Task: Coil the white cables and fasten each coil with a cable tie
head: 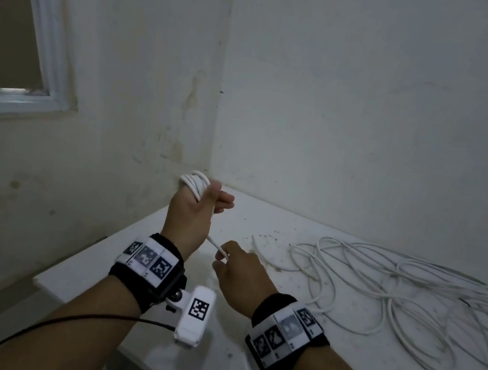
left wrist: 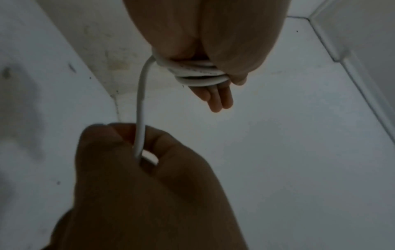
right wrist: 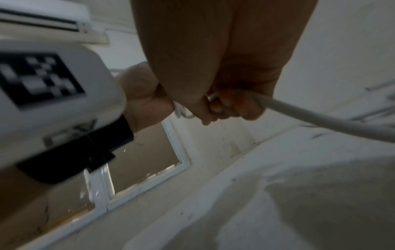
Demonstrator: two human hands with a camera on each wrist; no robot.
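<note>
Several turns of white cable (head: 195, 183) are wound round the left hand (head: 196, 206), which is raised above the far left corner of the table (head: 262, 220). Its thumb presses the turns from the side, and its fingers (left wrist: 218, 98) reach out nearly straight past the coil. In the left wrist view four or five loops (left wrist: 198, 74) lie stacked side by side, with faint print along one that is too blurred to read.

From the coil one strand (left wrist: 141, 108) runs down to the right hand (head: 239, 275), just nearer and to the right. That grip is closed on the strand, which is pinched between thumb and curled fingers. The right wrist view shows the cable (right wrist: 320, 118) leaving the fist to the right.

The rest of the cable lies as a loose tangle (head: 411, 299) on the right part of the table. Both wrists wear black bands carrying square black-and-white marker patterns (head: 147, 257), and a white camera block (head: 195, 315) hangs under the left wrist; none bears readable words.

The table is white, speckled with dark dirt, and stands in a corner of stained white walls (head: 348, 105). A white-framed window (head: 47, 19) sits in the left wall. Only the right wrist view shows a white wall unit (right wrist: 42, 16) high up.
</note>
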